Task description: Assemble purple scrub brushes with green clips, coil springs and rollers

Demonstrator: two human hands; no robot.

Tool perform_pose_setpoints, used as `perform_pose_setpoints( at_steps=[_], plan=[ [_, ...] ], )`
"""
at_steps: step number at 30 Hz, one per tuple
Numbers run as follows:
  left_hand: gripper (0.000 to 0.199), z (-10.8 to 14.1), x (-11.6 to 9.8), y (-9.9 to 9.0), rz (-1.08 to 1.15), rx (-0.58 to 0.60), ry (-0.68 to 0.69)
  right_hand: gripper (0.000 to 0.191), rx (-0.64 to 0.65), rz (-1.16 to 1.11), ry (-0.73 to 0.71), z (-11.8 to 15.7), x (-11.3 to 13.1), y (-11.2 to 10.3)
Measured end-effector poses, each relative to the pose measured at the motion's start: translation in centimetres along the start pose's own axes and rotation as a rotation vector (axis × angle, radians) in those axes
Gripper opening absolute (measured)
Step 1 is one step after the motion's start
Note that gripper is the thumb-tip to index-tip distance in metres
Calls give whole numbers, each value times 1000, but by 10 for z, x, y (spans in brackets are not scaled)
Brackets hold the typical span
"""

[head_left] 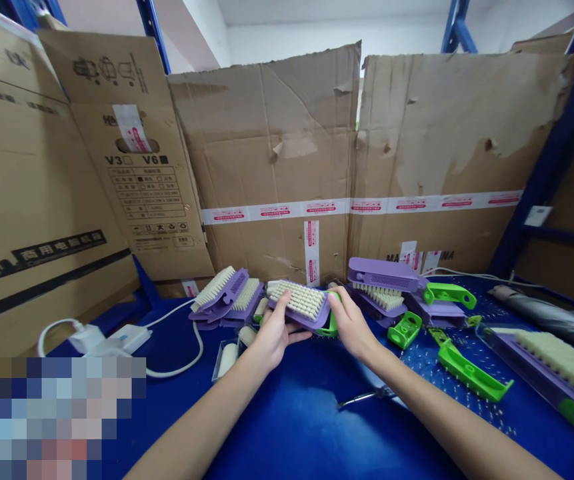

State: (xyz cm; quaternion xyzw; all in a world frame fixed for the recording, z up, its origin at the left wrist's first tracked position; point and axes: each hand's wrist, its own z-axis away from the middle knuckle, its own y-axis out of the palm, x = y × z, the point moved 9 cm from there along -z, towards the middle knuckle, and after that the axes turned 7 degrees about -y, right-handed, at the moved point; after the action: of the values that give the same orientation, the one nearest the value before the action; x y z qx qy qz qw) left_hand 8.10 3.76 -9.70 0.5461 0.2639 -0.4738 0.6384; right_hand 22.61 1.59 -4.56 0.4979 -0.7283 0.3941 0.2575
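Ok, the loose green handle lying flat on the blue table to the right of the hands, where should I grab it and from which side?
Probably take the green handle at mid-length, from above, fingers across its narrow width. It lies flat on the blue table, long and slim, with bare surface along both long edges. Its upper end lies close to a smaller green piece, so stay clear of that end.

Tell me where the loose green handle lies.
In the head view, the green handle lies on the blue table, right of the right hand, before the purple brushes.

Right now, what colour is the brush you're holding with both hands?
The brush is purple with cream bristles and a green end, seen best in the head view.
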Motion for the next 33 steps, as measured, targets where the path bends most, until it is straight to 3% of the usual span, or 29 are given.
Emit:
perform_pose_setpoints(
  at_steps=[4,10,13,17,22,27,33],
  plan=[
    [42,2,-5,0,33,-25,32,32,11,13,47,4,2,4],
    [31,3,-11,-14,150,-201,140,51,120,-19,54,16,12,25],
    [34,7,-14,-24,237,-306,226,66,119,-27,51,21,12,31],
    [39,12,-16,-27,243,-352,297,82,122,-20,36,29,13,41],
    [53,17,-16,-34,199,-447,297,86,65,80,-3,32,19,44],
    [62,15,-19,-26,260,-362,272,69,148,4,-91,20,22,41],
    [64,13,-14,-18,255,-325,228,86,116,-92,-172,10,21,30]
  ],
)
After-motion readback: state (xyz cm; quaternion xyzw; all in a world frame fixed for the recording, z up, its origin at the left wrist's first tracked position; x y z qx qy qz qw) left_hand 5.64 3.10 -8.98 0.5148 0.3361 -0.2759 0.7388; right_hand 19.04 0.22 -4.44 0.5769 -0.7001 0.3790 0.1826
